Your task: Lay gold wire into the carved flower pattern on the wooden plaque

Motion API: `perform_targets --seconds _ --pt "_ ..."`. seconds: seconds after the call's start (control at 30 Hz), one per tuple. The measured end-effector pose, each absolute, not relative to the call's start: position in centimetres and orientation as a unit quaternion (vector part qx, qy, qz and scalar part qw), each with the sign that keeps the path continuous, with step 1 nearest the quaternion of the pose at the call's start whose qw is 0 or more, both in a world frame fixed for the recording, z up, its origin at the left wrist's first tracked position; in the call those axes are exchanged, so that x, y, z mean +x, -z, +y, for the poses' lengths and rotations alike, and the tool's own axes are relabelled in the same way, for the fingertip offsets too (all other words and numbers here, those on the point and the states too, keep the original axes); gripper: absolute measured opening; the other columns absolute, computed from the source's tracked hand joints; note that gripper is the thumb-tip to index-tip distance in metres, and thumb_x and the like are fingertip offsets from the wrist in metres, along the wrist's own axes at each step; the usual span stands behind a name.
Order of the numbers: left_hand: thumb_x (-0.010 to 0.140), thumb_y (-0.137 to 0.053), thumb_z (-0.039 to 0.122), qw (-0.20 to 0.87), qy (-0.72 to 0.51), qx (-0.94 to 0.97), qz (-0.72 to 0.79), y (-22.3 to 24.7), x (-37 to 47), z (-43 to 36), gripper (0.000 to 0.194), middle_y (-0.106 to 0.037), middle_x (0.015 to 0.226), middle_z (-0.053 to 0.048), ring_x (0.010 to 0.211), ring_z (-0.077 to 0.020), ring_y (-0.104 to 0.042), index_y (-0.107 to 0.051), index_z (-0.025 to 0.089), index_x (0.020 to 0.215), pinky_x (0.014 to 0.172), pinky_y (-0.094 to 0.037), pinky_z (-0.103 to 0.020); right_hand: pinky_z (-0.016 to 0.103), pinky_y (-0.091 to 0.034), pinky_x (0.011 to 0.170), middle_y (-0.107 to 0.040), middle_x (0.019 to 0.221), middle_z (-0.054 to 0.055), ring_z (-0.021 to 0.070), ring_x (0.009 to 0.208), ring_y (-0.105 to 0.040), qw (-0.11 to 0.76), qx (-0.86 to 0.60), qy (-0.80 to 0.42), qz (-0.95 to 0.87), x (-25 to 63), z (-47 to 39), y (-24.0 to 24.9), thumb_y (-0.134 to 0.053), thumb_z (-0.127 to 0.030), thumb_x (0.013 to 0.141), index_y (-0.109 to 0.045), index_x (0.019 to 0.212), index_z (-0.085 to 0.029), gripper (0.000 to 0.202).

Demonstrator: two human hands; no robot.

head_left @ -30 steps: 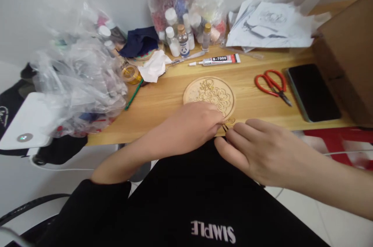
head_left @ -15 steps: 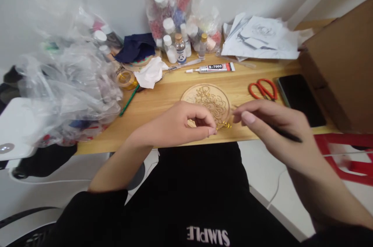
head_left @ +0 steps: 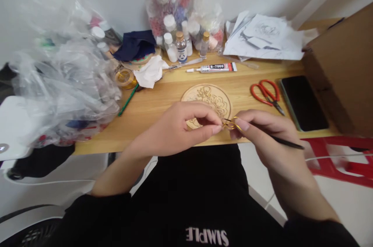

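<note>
My left hand (head_left: 189, 126) is closed, thumb and forefinger pinching a curled piece of gold wire (head_left: 230, 125) at its left end. My right hand (head_left: 262, 134) is closed round slim black tweezers (head_left: 287, 143), whose rear end sticks out past the fingers. Their thin dark tip meets the wire between the two hands. The right thumb and fingertips lie against the wire's looped end. Partly hidden behind my left hand, a round wooden board (head_left: 217, 99) with a flower pattern outlined in gold lies on the table.
Red-handled pliers (head_left: 267, 93) and a phone (head_left: 304, 103) lie to the right, beside a cardboard box (head_left: 340, 64). A glue tube (head_left: 218, 68), small bottles (head_left: 181, 49) and papers (head_left: 265, 37) are along the back. Plastic bags (head_left: 70, 87), a gold wire spool (head_left: 125, 78) and a green pencil (head_left: 128, 100) are left.
My right hand has moved left and down to the gold wire, and its fingertips and the tweezers now meet it. The left hand keeps its pinch, shifted slightly right. The pliers' jaws have come into view.
</note>
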State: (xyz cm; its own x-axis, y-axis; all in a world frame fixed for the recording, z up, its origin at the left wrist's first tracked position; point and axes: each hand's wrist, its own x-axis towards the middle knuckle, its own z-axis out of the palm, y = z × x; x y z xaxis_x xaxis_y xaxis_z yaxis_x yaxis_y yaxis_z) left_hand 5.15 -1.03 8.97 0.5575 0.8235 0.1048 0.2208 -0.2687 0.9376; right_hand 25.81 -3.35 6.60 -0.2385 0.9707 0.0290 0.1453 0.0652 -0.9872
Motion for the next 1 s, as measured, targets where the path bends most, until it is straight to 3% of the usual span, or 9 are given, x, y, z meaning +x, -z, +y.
perform_targets --seconds 0.27,0.7,0.87,0.93,1.0 --pt "0.084 -0.068 0.018 0.554 -0.447 0.57 0.41 -7.2 7.1 -2.8 0.006 -0.073 0.09 0.0 0.086 -0.0122 -0.068 -0.072 0.02 0.088 0.076 -0.053 -0.023 0.022 -0.048 0.062 -0.065 0.068 -0.004 0.0092 0.064 -0.059 0.547 -0.456 -0.48 -0.512 24.3 -3.9 -5.2 -0.064 -0.025 0.088 -0.069 0.074 -0.025 0.014" --pt "0.085 -0.066 0.019 0.499 -0.477 0.574 0.441 -7.3 8.2 -3.0 0.008 -0.073 0.085 0.001 0.079 -0.0127 -0.067 -0.07 0.023 0.08 0.074 -0.057 -0.028 0.025 -0.048 0.062 -0.065 0.071 -0.003 0.0109 0.066 -0.059 0.568 -0.471 -0.394 -0.547 23.4 -4.6 -5.7 -0.06 -0.019 0.089 -0.068 0.081 -0.025 0.012" --pt "0.087 -0.066 0.019 0.447 -0.491 0.599 0.448 -7.6 8.2 -3.1 0.007 -0.073 0.088 0.002 0.081 -0.0127 -0.067 -0.07 0.024 0.083 0.074 -0.056 -0.027 0.03 -0.045 0.062 -0.062 0.072 -0.001 0.0133 0.067 -0.057 0.627 -0.49 -0.243 -0.554 23.4 -4.8 -5.6 -0.056 -0.02 0.091 -0.068 0.087 -0.023 0.012" --pt "0.087 -0.066 0.018 0.435 -0.498 0.607 0.44 -7.6 8.2 -3.1 0.008 -0.073 0.088 0.002 0.081 -0.0121 -0.067 -0.07 0.023 0.084 0.074 -0.055 -0.026 0.032 -0.046 0.064 -0.062 0.079 0.002 0.0157 0.071 -0.058 0.606 -0.49 -0.182 -0.6 23.9 -5.0 -5.9 -0.059 -0.019 0.087 -0.067 0.097 -0.023 0.013" --pt "0.087 -0.066 0.017 0.427 -0.5 0.615 0.435 -7.5 8.2 -3.1 0.007 -0.073 0.088 0.002 0.08 -0.0114 -0.067 -0.071 0.022 0.086 0.073 -0.055 -0.025 0.035 -0.048 0.066 -0.064 0.089 0.005 0.0192 0.077 -0.06 0.55 -0.482 -0.135 -0.669 24.4 -5.1 -6.2 -0.066 -0.017 0.081 -0.064 0.108 -0.023 0.027"
